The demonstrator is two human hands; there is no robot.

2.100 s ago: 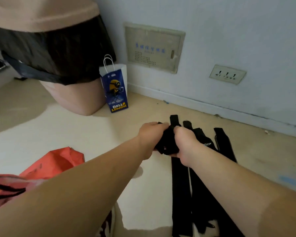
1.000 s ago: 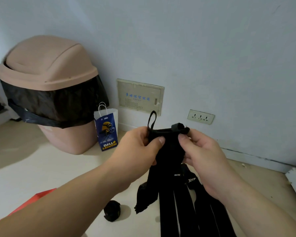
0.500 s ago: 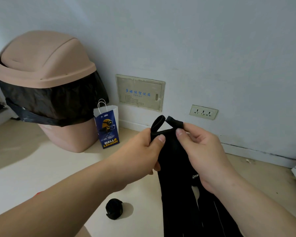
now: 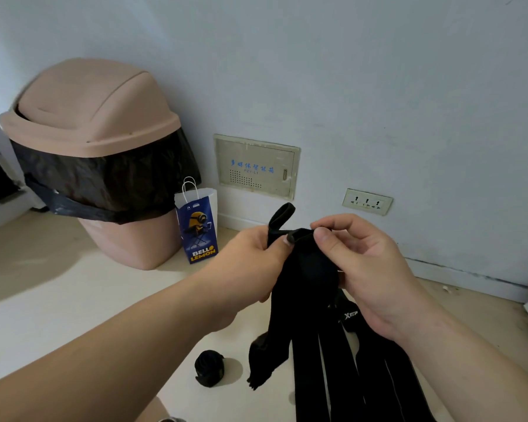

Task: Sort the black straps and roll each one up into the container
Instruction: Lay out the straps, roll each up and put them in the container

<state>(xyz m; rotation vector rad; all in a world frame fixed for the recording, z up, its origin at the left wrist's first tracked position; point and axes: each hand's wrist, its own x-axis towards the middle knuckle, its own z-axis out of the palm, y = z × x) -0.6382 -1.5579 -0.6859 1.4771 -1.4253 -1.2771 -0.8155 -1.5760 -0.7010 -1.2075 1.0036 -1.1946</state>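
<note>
Wall (image 4: 378, 71): pale blue-grey, matte, faintly scuffed. Floor (image 4: 43, 300): smooth cream surface, slight sheen.

Bin (image 4: 89, 111): dusty-pink moulded plastic with a domed swing lid. A glossy, wrinkled black liner (image 4: 104, 178) is folded out over its rim. It stands against the wall, upper left.

Straps on floor (image 4: 336, 367): flat black woven bands, matte, lying side by side. Their long axes run from the bottom edge of the view up toward the wall. White lettering shows on one, below the right wrist.

Held strap (image 4: 308, 269): same black fabric, raised in front of the wall at centre frame. Its top end is bunched between both hands and its length hangs straight down, long axis vertical. A narrow sewn loop (image 4: 282, 213) stands up from the top, tilted right.

Left hand (image 4: 256, 260): thumb and curled fingers pinch the strap's upper edge just below the loop. Right hand (image 4: 369, 269): thumb and forefinger pinch the same edge just beside it — other fingers loosely curled.

Wall panel (image 4: 256, 166): beige rectangular cover with blue characters and a small perforated grille.

Paper bag (image 4: 198, 233): blue printed, white cord handle, upright just right of the bin.

Rolled strap (image 4: 209, 368): a compact black cylinder on the floor, left of the flat straps — apart from them.

Socket (image 4: 367, 201): cream plate, low on the wall.
</note>
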